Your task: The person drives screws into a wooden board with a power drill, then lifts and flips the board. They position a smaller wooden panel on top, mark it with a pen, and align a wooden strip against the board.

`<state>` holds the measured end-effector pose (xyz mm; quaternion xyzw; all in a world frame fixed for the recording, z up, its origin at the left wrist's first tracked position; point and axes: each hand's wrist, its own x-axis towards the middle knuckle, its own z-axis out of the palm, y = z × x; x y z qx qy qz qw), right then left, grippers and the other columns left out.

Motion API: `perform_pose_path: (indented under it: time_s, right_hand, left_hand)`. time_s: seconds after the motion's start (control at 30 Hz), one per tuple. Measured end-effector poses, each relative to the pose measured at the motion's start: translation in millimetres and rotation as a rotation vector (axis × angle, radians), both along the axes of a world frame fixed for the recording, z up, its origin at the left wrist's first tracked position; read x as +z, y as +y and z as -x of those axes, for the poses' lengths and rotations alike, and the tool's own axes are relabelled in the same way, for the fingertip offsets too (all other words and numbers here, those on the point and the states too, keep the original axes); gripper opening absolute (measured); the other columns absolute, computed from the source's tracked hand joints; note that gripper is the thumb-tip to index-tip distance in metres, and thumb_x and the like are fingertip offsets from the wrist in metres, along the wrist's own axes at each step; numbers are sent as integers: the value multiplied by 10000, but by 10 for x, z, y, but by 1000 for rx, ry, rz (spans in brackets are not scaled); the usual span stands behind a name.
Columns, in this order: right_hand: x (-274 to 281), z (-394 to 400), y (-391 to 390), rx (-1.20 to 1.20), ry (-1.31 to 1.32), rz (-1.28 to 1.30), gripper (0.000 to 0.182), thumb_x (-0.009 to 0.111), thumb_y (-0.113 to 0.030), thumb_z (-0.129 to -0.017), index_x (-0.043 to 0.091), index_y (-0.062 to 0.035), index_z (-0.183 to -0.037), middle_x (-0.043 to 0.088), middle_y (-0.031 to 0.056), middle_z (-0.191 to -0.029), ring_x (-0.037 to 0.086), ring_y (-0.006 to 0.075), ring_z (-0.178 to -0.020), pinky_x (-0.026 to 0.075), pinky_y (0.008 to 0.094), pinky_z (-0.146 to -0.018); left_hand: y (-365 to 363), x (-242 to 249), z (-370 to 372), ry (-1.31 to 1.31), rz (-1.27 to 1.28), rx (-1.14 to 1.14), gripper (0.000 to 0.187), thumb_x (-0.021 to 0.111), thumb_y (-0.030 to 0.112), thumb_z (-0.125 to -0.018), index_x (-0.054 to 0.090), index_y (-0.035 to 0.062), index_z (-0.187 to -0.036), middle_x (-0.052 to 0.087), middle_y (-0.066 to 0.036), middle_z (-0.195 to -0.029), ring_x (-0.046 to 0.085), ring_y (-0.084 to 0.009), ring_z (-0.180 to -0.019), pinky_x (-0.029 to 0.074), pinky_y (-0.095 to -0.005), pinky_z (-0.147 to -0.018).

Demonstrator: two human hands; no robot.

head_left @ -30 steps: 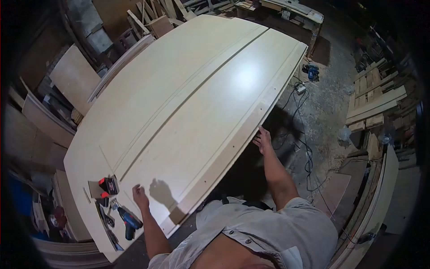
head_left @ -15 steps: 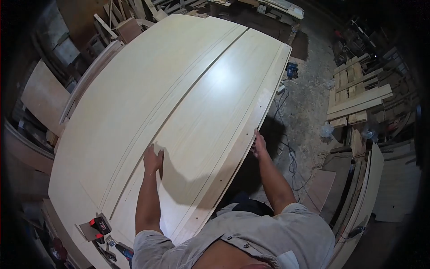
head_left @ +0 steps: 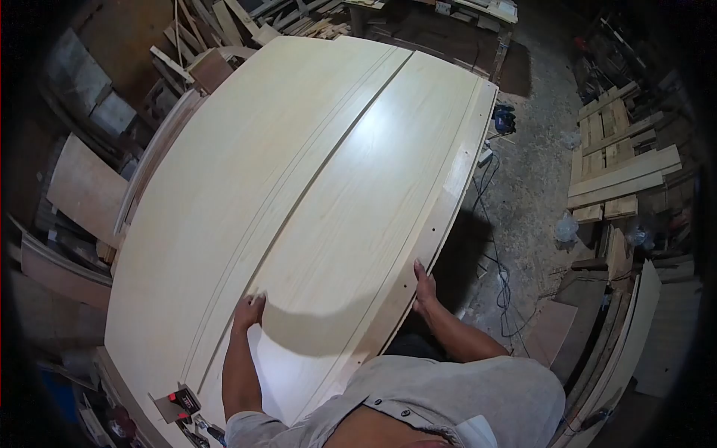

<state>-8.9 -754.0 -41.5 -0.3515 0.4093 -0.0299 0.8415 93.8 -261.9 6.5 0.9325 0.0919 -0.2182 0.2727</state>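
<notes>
A long pale plywood panel (head_left: 358,194) lies on top of a wider plywood sheet (head_left: 216,172), its left edge making a dark step. My left hand (head_left: 250,308) is closed at that edge, fingers curled over it and partly hidden. On the opposite side, my right hand (head_left: 424,285) grips the panel's outer edge. Its thumb rests on top, and the other fingers are out of sight underneath. Pencil lines run along both sheets, and dark screw holes dot the strip (head_left: 426,231) at the right edge.
A red-and-black tool battery (head_left: 185,403) sits on the wide sheet at lower left, beside a partly hidden drill (head_left: 213,431). A blue power tool (head_left: 505,118) and a black cable (head_left: 502,287) lie on the floor at right. Wooden pallets (head_left: 616,160) and stacked boards (head_left: 635,313) stand farther right.
Both hands have slid toward my body along the panel's edges. My right thumb now shows on top of the edge. The whole view has shifted slightly.
</notes>
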Motion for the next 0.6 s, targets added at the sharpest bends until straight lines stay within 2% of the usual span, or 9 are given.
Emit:
perform_pose_path:
  time_s: [0.1, 0.13, 0.17, 0.2, 0.23, 0.27, 0.37, 0.5, 0.6]
  right_hand:
    - [-49, 25, -49, -10, 39, -12, 885, 732, -444, -819, 282, 51, -1399, 487, 219, -1320, 588, 348, -1111, 524, 507, -898]
    - [2, 37, -23, -14, 35, -19, 877, 724, -454, -823, 288, 41, -1402, 496, 213, -1314, 582, 347, -1121, 515, 515, -909]
    - [53, 32, -28, -13, 23, -21, 870, 716, -464, -828, 295, 31, -1405, 504, 207, -1309, 576, 347, -1130, 507, 524, -921]
    - [85, 21, -51, -7, 21, -21, 870, 716, -464, -828, 295, 31, -1405, 504, 207, -1309, 576, 347, -1130, 507, 524, -921]
    - [115, 18, -57, -9, 2, -66, 841, 695, -486, -837, 322, 17, -1400, 511, 196, -1305, 576, 345, -1128, 505, 519, -923]
    - [151, 29, -47, -14, -18, -112, 815, 673, -508, -847, 350, 3, -1394, 519, 186, -1301, 576, 344, -1125, 504, 515, -926]
    - [280, 92, -2, 19, -105, -156, 768, 605, -566, -871, 406, -28, -1382, 529, 161, -1312, 547, 332, -1171, 467, 515, -971]
    - [124, 174, 155, 29, -178, -213, 752, 538, -611, -889, 424, -65, -1394, 516, 137, -1349, 503, 318, -1233, 416, 529, -1019]
    - [111, 204, 254, 86, -264, -275, 796, 435, -696, -890, 376, -120, -1437, 472, 144, -1400, 470, 339, -1275, 380, 522, -1062]
  left_hand:
    - [183, -99, -35, -1, -143, -27, 682, 623, 583, -815, 665, -50, -1065, 669, -273, -1070, 636, -395, -1045, 485, -447, -880]
    - [-109, 463, -41, 96, -46, -5, 693, 641, 605, -795, 687, -54, -1006, 688, -260, -1022, 644, -390, -1039, 493, -453, -872]
    - [-315, 824, 30, -25, -12, 3, 682, 658, 598, -785, 690, -46, -1007, 695, -259, -975, 667, -371, -998, 510, -449, -846]
    - [-106, 623, 56, -207, -92, -39, 659, 662, 587, -788, 676, -54, -937, 688, -256, -898, 668, -350, -891, 511, -443, -787]
    - [-238, 855, 98, -390, -175, -80, 644, 666, 577, -791, 663, -63, -866, 681, -254, -821, 668, -329, -783, 512, -438, -728]
    - [-284, 1183, 121, -132, -132, -82, 611, 689, 535, -795, 575, -63, -757, 622, -236, -699, 560, -261, -626, 468, -422, -619]
    - [-417, 1747, 387, -230, -196, -70, 583, 717, 488, -797, 501, -46, -710, 579, -211, -638, 459, -212, -579, 423, -410, -564]
    - [-592, 2432, 836, -373, -86, 2, 462, 737, 394, -821, 588, -42, -788, 619, -178, -647, 540, -187, -568, 457, -368, -574]
    - [-661, 2842, 1167, -448, -173, 35, 398, 764, 338, -813, 616, -32, -816, 634, -167, -653, 560, -196, -554, 463, -349, -573]
